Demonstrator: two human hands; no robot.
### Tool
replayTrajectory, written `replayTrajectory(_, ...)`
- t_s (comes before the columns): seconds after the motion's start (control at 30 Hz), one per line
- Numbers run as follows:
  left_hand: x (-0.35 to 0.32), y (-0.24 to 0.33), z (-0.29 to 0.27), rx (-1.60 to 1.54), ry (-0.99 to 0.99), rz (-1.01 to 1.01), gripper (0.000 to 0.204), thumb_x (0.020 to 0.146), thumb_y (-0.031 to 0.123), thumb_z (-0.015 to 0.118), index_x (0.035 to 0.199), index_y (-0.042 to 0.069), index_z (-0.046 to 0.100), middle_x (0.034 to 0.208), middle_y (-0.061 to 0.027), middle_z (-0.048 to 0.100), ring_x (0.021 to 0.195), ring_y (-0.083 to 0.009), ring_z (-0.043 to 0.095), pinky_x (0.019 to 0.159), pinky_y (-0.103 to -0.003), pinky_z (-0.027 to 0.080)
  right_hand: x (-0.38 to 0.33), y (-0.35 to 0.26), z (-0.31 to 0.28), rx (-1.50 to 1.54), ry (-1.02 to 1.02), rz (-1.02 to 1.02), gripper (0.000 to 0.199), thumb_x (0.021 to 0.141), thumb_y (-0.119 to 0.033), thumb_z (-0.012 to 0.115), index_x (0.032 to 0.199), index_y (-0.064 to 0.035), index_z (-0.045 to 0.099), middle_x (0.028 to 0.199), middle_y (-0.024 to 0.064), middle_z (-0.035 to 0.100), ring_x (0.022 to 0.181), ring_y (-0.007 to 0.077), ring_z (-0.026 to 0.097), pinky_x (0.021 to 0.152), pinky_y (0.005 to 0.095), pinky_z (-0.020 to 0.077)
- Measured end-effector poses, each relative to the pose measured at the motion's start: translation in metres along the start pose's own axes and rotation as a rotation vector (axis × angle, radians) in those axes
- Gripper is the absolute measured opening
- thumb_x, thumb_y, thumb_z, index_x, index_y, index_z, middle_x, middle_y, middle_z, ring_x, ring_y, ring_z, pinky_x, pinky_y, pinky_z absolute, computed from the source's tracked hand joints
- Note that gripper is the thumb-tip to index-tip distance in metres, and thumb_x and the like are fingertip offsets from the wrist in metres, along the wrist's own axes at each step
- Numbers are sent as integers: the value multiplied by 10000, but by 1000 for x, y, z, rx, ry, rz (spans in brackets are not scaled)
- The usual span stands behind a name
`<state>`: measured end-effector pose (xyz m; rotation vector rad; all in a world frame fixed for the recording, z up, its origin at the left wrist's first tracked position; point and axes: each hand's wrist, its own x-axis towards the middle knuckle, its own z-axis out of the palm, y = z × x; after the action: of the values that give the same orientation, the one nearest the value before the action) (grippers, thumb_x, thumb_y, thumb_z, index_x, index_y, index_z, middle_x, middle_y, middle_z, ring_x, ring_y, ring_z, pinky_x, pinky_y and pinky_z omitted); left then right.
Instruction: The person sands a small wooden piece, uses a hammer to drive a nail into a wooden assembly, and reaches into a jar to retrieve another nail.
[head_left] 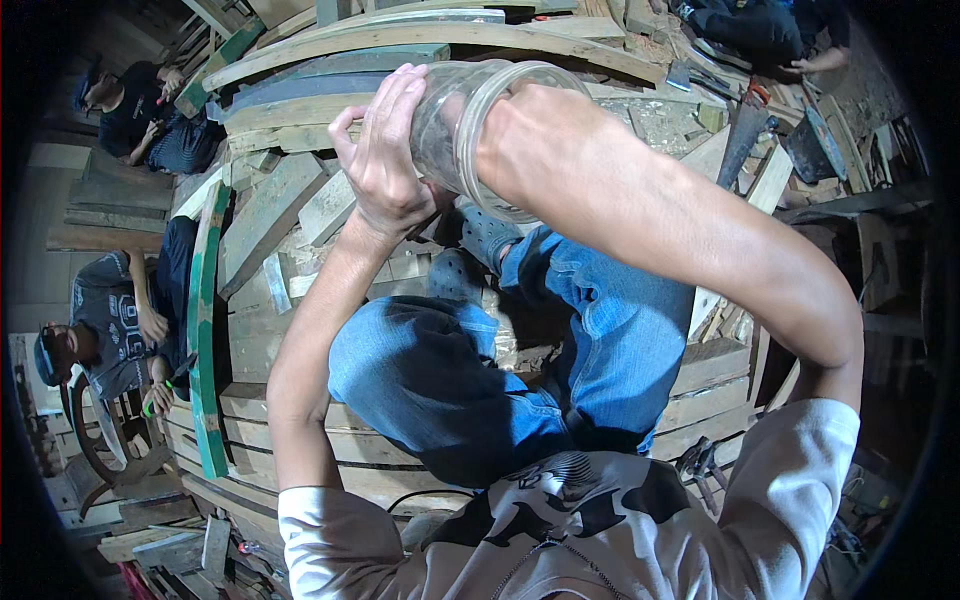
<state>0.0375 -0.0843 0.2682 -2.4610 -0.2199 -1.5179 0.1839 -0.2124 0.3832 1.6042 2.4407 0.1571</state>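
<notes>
A wide clear jar (440, 125) is held up in front of me, lying sideways with its ringed mouth toward the right. My left hand (385, 165) grips it at the base end, fingers stretched along its side and partly behind it. Through the mouth goes my right hand (545, 130), in as far as about the wrist. Its fingers are inside and only blurred through the wall, so what they do or hold cannot be made out.
Wooden beams (440, 40) and offcuts lie ahead of me. A green-painted plank (207, 330) stands at my left, beside a seated person (110, 310). Another person (150, 120) works farther left; a third (780, 35) sits at far right. A handsaw (745, 135) rests at right.
</notes>
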Motion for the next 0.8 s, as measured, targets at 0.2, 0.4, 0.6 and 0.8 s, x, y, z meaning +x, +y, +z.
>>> replayTrajectory(0.2, 4, 1, 8, -30, 84, 2, 595, 1001, 467, 407, 1308, -36, 487, 1262, -184, 642, 1166, -285, 638, 934, -396, 325, -52, 6, -7, 170, 417, 78, 299, 763, 52, 632, 1044, 39, 532, 913, 196, 619, 874, 355, 666, 749, 378, 552)
replayTrajectory(0.4, -4, -2, 2, -53, -55, -32, 901, 819, 644, 678, 1383, -6, 413, 1356, -155, 586, 1229, -260, 582, 992, -418, 285, -66, 21, 5, 526, 625, 54, 374, 775, 144, 650, 1095, -5, 527, 884, 145, 622, 766, 277, 649, 675, 356, 521)
replayTrajectory(0.6, -2, 1, 10, -125, -72, -52, 934, 769, 611, 744, 1376, -25, 431, 1346, -179, 584, 1221, -280, 584, 997, -433, 293, -76, 32, 15, 712, 585, 56, 300, 796, 115, 662, 1052, -5, 564, 887, 79, 622, 752, 177, 616, 640, 300, 488)
replayTrajectory(0.8, -26, 17, 57, -368, -278, -413, 1036, 582, 477, 894, 1381, 21, 418, 1191, -180, 640, 1057, -337, 628, 916, -447, 435, -69, 60, 58, 853, 530, 121, 173, 832, 93, 598, 985, 13, 598, 888, 135, 621, 794, 278, 635, 699, 366, 501)
